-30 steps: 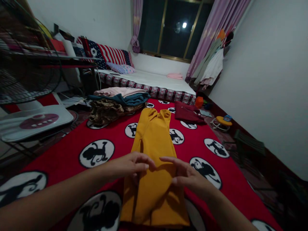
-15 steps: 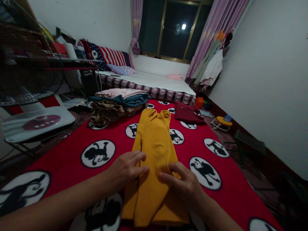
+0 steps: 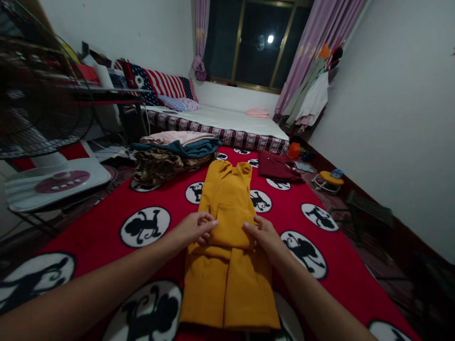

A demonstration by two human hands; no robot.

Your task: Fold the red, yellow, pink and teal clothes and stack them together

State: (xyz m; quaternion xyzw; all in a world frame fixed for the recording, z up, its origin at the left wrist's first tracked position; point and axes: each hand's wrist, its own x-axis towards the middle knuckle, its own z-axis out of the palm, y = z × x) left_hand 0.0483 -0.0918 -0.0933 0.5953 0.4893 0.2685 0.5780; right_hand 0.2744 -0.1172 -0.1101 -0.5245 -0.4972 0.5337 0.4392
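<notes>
- Head view: the mustard-yellow garment (image 3: 227,246) lies lengthwise at the middle of the red monkey-print blanket (image 3: 106,222), running from 6 toward 12 o'clock.
- The left hand (image 3: 194,229) pinches a raised fold of the garment at its 9 o'clock edge, fingers curled narrow on the cloth.
- The right hand (image 3: 265,235) grips the same fold at 3 o'clock, fingers closed on it.
- A stack of folded clothes (image 3: 170,154) sits at 11 o'clock, a maroon cloth (image 3: 279,168) at 1 o'clock.

Left hand (image 3: 194,229) and right hand (image 3: 263,235) pinching a fold across mustard-yellow garment (image 3: 227,265), laid mid red blanket (image 3: 99,227). Folded clothes pile (image 3: 170,154) near far left edge, maroon cloth (image 3: 277,168) far right.
</notes>
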